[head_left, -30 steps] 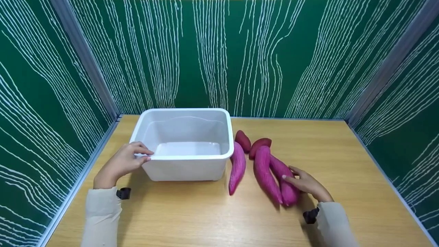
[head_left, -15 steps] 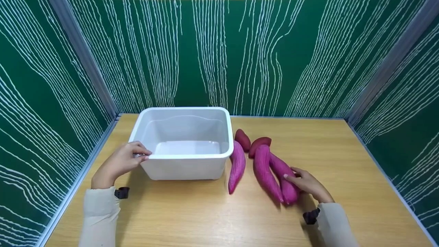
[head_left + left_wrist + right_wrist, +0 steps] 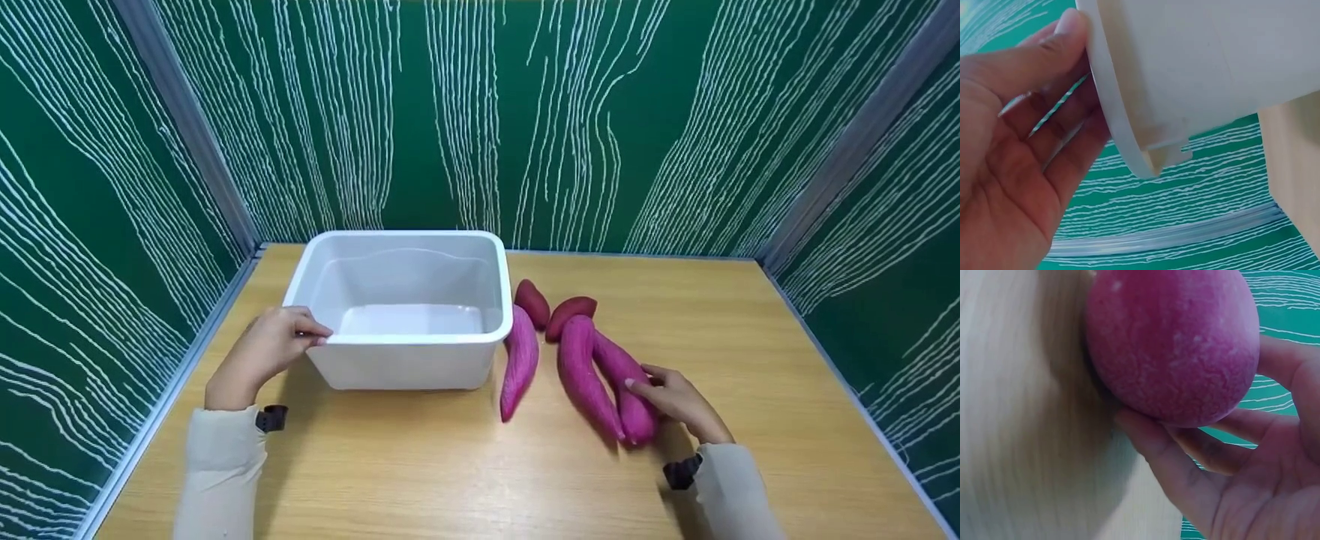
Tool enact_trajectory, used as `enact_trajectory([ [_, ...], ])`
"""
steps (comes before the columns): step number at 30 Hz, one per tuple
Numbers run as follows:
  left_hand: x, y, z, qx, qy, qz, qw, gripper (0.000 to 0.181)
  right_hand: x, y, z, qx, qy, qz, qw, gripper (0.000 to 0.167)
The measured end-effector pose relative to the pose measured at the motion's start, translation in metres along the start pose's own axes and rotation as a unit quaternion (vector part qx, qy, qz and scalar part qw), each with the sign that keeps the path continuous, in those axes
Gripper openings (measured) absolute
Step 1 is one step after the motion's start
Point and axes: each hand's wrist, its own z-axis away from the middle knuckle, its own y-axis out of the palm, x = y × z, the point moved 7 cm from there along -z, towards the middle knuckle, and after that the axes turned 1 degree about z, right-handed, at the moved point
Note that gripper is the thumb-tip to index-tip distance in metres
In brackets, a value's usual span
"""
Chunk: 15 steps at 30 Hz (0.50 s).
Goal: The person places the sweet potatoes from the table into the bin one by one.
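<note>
My left hand [image 3: 268, 352] pinches the near left corner of a white plastic bin [image 3: 409, 367]. In the left wrist view the thumb presses one side of the bin's rim [image 3: 1109, 90] and the fingers lie on the other. On the right, my right hand [image 3: 679, 401] grips a long magenta sweet potato [image 3: 626, 379], lying on the table. Up close in the right wrist view, thumb and fingers curve round the rounded end of this sweet potato [image 3: 1174, 343]. A second long sweet potato [image 3: 583, 375] lies against its left side.
Beside the bin's right wall lies another magenta sweet potato [image 3: 521, 364]. Two shorter dark red sweet potatoes [image 3: 532, 304] sit behind it. The wooden table [image 3: 450, 480] is enclosed by green panels [image 3: 517, 135] with white wavy lines and grey metal posts.
</note>
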Motion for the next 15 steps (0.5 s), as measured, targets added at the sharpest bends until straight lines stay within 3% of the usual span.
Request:
enact_trajectory([
  [5,0.0002,-0.0019,-0.0004,-0.016,-0.013,-0.012,0.9997,0.018,0.0003,-0.0003,-0.0006,-0.007,-0.009,-0.013,0.9999,0.08],
  [15,0.0073,0.0006,-0.0023,0.001,-0.065,0.024,0.9976,0.019,-0.0045,0.0027,-0.0017,-0.02,-0.004,-0.035,0.9992,0.079],
])
